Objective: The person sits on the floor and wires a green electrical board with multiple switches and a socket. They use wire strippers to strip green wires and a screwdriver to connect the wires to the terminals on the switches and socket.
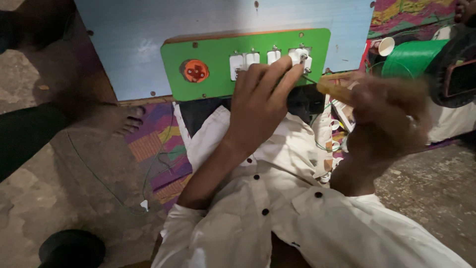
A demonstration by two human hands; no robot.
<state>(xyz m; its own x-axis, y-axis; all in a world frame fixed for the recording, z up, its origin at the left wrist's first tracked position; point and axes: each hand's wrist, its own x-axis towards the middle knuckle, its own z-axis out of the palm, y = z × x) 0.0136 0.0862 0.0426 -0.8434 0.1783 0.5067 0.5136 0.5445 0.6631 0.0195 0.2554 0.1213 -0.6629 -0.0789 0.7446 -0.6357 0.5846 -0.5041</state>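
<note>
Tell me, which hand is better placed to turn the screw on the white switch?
The right hand, probably: it grips the yellow-handled screwdriver whose tip meets the white switch on the green panel. The left hand only steadies that switch with its fingertips.

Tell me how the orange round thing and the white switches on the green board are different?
The orange round socket is circular and sits alone at the left end of the green board; the white switches are squarish and line up in a row. Nothing touches the socket, but the left hand has fingers on the rightmost switch. Both are mounted on that board.
</note>
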